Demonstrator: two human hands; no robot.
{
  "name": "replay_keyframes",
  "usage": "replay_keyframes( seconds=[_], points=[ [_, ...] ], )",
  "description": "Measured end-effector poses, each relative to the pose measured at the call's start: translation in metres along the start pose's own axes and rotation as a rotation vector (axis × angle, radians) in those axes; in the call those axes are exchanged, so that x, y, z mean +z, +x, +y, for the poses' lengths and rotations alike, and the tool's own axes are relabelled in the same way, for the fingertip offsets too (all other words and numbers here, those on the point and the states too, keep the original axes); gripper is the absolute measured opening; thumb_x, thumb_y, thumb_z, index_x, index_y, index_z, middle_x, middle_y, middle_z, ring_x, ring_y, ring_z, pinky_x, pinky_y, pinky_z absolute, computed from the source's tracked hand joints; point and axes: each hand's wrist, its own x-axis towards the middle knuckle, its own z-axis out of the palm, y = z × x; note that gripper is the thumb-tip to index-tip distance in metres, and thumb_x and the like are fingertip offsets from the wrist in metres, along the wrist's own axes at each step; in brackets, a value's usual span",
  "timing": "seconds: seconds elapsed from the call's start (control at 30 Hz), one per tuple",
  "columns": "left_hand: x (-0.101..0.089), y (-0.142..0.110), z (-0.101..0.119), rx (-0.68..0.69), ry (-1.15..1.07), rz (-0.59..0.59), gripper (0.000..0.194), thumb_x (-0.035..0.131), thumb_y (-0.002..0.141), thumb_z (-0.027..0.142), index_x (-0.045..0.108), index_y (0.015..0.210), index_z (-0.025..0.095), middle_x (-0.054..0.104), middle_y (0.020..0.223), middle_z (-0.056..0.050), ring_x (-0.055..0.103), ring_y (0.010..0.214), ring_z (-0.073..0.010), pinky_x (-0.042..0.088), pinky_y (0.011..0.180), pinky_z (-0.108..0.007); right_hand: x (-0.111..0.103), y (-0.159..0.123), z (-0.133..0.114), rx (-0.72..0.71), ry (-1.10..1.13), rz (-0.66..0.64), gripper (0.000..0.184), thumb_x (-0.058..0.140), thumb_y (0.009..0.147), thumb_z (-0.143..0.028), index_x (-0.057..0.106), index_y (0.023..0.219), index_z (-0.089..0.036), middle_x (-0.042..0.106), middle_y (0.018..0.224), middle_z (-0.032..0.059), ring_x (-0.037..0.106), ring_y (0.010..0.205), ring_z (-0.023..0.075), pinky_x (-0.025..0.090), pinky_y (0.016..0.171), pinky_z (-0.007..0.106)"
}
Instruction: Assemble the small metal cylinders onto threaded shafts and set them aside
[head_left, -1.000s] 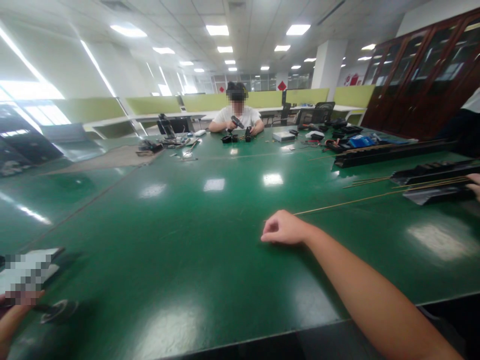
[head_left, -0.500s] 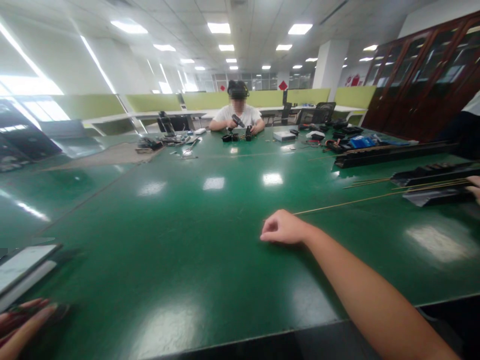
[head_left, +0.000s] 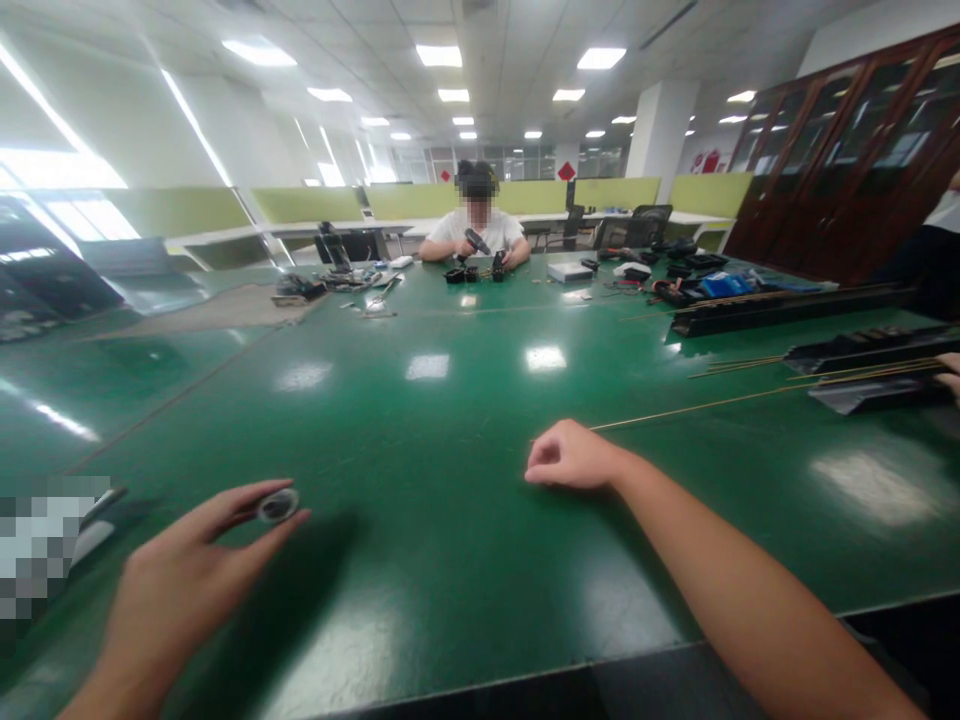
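Between the thumb and fingers of my left hand [head_left: 187, 565] is a small round object with a clear rim and a dark middle [head_left: 277, 506]. It is held above the green tabletop [head_left: 420, 560], and its exact kind cannot be made out. My right hand [head_left: 574, 455] rests on the table with its fingers curled in a loop; whatever they may hold is hidden. A thin yellowish rod [head_left: 675, 412] runs along the table to the back of this hand. Whether the hand touches the rod is unclear.
At the left edge lies a flat device, partly blurred out [head_left: 45, 545]. Black channel-shaped profiles [head_left: 862, 392] and more thin rods stand at the right, near another person's hand [head_left: 951, 370]. Across the table a person [head_left: 476, 235] holds a power drill [head_left: 476, 240] among small parts.
My left hand has come up from the lower left corner towards the middle, bringing the small round object into clear view. My right hand has stayed nearly still.
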Motion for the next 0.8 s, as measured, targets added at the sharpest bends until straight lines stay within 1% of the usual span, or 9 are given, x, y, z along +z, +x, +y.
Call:
replay_keyframes(
  seconds=[0.07,0.17,0.23,0.3,0.37,0.47,0.53,0.63,0.8],
  points=[
    [0.017,0.011,0.025,0.146,-0.066,-0.039,0.026,0.069,0.081,0.045,0.067,0.104,0.032,0.072,0.099,0.008,0.068,0.090,-0.0171,0.056,0.087,-0.034,-0.001,0.000,0.000,0.007,0.010,-0.009,0.025,0.070,0.078,-0.039,0.078,0.086,-0.016,0.074,0.074,0.0036,0.067,0.067,0.0152,0.048,0.061,0.023],
    [0.044,0.024,0.080,0.444,-0.281,-0.148,0.024,0.068,0.081,0.027,0.067,0.105,0.025,0.070,0.108,0.000,0.067,0.099,-0.0180,0.054,0.094,-0.033,-0.002,0.000,0.000,0.006,-0.004,-0.013,0.025,0.071,0.077,-0.038,0.077,0.085,-0.016,0.074,0.074,0.0035,0.066,0.066,0.0149,0.048,0.061,0.022],
    [0.064,0.028,0.114,0.558,-0.395,-0.251,0.025,0.062,0.080,0.013,0.067,0.102,0.022,0.070,0.111,-0.003,0.066,0.104,-0.0181,0.053,0.095,-0.032,-0.003,0.001,0.000,-0.009,-0.023,-0.009,0.024,0.072,0.076,-0.037,0.078,0.084,-0.016,0.074,0.075,0.0032,0.066,0.068,0.0147,0.047,0.062,0.022],
    [0.086,0.028,0.137,0.623,-0.503,-0.364,0.028,0.058,0.078,0.005,0.067,0.099,0.021,0.069,0.112,-0.003,0.065,0.105,-0.0172,0.052,0.096,-0.031,-0.003,0.002,0.000,-0.024,-0.028,-0.005,0.022,0.072,0.075,-0.036,0.077,0.083,-0.016,0.074,0.076,0.0028,0.065,0.068,0.0143,0.047,0.063,0.022],
    [0.108,0.025,0.148,0.592,-0.616,-0.483,0.028,0.059,0.077,0.003,0.067,0.097,0.021,0.070,0.111,-0.003,0.066,0.105,-0.0170,0.052,0.096,-0.031,-0.003,0.003,0.001,-0.026,-0.016,-0.008,0.021,0.072,0.075,-0.034,0.077,0.082,-0.015,0.073,0.074,0.0022,0.064,0.066,0.0137,0.045,0.062,0.022],
    [0.131,0.019,0.148,0.382,-0.829,-0.656,0.021,0.068,0.078,0.012,0.063,0.097,0.019,0.071,0.113,-0.006,0.067,0.104,-0.0192,0.053,0.094,-0.034,-0.003,0.002,0.001,-0.019,-0.006,-0.008,0.022,0.072,0.075,-0.035,0.076,0.081,-0.014,0.071,0.071,0.0017,0.062,0.064,0.0133,0.043,0.058,0.021],
    [0.138,0.016,0.144,0.248,-0.955,-0.738,0.024,0.073,0.078,0.019,0.060,0.097,0.017,0.070,0.117,-0.009,0.067,0.106,-0.0208,0.054,0.093,-0.036,-0.002,0.001,0.001,-0.014,-0.007,0.000,0.026,0.074,0.074,-0.039,0.076,0.080,-0.014,0.071,0.071,0.0021,0.062,0.065,0.0137,0.043,0.058,0.021],
    [0.139,0.015,0.143,0.161,-1.029,-0.774,0.028,0.076,0.075,0.020,0.059,0.097,0.016,0.069,0.118,-0.011,0.068,0.104,-0.0213,0.054,0.094,-0.038,-0.002,0.000,-0.001,0.017,0.023,-0.012,0.035,0.076,0.072,-0.047,0.076,0.082,-0.014,0.073,0.073,0.0031,0.063,0.067,0.0147,0.043,0.057,0.022],
    [0.137,0.016,0.145,0.141,-1.034,-0.764,0.030,0.079,0.072,0.018,0.061,0.096,0.016,0.071,0.112,-0.009,0.068,0.101,-0.0212,0.054,0.093,-0.039,-0.002,-0.002,-0.004,0.037,0.032,-0.023,0.039,0.076,0.071,-0.053,0.075,0.080,-0.014,0.071,0.072,0.0032,0.062,0.067,0.0149,0.042,0.056,0.022]
  ],
)
